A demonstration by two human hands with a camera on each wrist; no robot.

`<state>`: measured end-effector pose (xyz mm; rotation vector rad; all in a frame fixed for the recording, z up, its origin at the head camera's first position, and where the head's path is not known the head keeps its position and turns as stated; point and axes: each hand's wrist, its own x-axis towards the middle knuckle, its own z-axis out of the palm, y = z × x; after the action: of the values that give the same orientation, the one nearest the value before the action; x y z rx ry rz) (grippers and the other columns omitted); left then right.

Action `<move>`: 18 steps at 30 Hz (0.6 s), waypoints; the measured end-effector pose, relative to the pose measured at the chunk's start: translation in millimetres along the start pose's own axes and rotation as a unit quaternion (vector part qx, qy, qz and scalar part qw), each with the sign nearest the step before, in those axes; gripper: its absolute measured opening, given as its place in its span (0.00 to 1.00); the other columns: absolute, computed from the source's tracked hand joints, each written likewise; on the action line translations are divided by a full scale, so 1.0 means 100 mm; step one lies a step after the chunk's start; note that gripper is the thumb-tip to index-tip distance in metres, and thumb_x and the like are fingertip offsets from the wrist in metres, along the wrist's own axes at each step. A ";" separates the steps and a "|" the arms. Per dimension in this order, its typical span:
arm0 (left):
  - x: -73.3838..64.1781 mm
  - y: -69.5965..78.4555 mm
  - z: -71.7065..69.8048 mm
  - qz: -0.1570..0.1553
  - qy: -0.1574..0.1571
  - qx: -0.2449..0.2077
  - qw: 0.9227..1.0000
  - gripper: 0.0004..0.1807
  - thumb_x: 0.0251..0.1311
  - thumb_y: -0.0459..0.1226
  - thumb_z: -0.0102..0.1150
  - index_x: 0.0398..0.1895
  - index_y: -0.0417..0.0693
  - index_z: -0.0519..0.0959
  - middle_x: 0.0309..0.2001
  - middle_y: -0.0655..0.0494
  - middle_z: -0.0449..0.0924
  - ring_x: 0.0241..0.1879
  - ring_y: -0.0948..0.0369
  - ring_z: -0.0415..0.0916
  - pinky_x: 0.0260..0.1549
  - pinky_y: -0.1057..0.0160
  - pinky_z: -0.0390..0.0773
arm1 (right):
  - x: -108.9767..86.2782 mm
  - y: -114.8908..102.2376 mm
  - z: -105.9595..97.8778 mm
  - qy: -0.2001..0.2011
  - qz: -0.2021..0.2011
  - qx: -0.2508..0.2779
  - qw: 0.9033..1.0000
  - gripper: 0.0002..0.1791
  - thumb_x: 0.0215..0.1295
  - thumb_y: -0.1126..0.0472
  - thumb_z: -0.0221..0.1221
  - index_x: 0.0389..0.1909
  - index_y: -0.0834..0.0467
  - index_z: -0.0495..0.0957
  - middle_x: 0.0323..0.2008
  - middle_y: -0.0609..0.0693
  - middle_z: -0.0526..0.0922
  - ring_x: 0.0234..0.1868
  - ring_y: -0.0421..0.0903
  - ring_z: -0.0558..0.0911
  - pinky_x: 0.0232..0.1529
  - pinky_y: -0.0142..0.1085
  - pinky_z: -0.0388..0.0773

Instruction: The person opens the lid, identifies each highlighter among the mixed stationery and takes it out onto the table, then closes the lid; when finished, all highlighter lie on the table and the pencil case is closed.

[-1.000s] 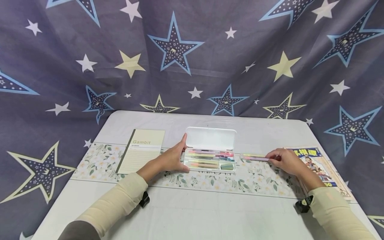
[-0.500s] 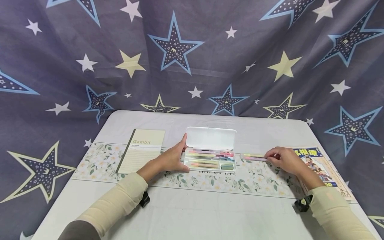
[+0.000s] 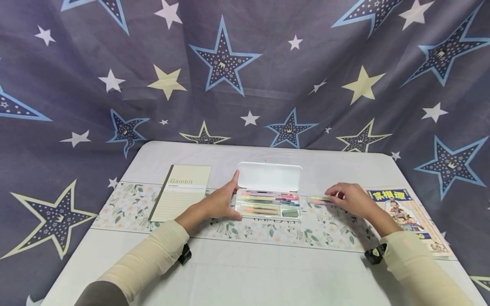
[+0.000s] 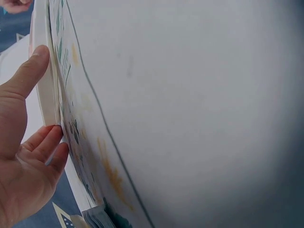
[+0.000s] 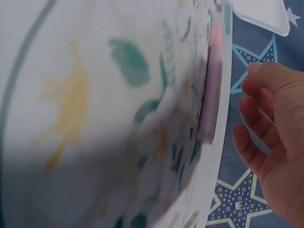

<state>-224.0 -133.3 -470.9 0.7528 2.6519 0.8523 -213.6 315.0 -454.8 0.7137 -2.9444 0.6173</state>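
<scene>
My left hand [image 3: 219, 203] rests at the left end of an open white pencil case [image 3: 269, 217], its thumb along the near side. In the left wrist view, the extended thumb and fingertips [image 4: 56, 130] touch the case's edge. Pens [image 3: 254, 198] in several colours and a greenish block [image 3: 289, 213] lie inside. Right of the case, slim pens [image 3: 319, 200], yellow and pinkish, lie side by side. My right hand [image 3: 354, 200] hovers over their right end. In the right wrist view, its loosely bent fingers are apart from a purple-barrelled pen [image 5: 212, 92].
A cream "Gambit" notebook [image 3: 180, 195] lies left of the case. An illustrated book or magazine [image 3: 405, 219] lies at the right, beyond my right wrist. A floral strip [image 3: 268, 233] crosses the white table [image 3: 268, 276]. A starry cloth [image 3: 268, 85] hangs behind.
My right hand has moved left and slightly away from me, over the pens, uncovering more of the book. The pens seem to lie in the same spot. My left hand has not moved.
</scene>
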 end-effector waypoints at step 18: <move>0.01 -0.01 0.01 -0.001 0.002 0.003 1.000 0.85 0.40 0.54 0.84 0.81 0.53 0.20 0.65 0.52 0.70 0.64 0.57 0.72 0.69 0.53 0.69 | 0.39 -0.36 0.23 0.011 -0.067 0.036 0.997 0.08 0.64 0.65 0.67 0.43 0.57 0.88 0.33 0.45 0.87 0.30 0.34 0.78 0.30 0.30 0.76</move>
<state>-224.7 -133.2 -472.1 0.7497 2.6582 0.8471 -230.6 260.0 -456.9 0.8955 -2.8376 0.7177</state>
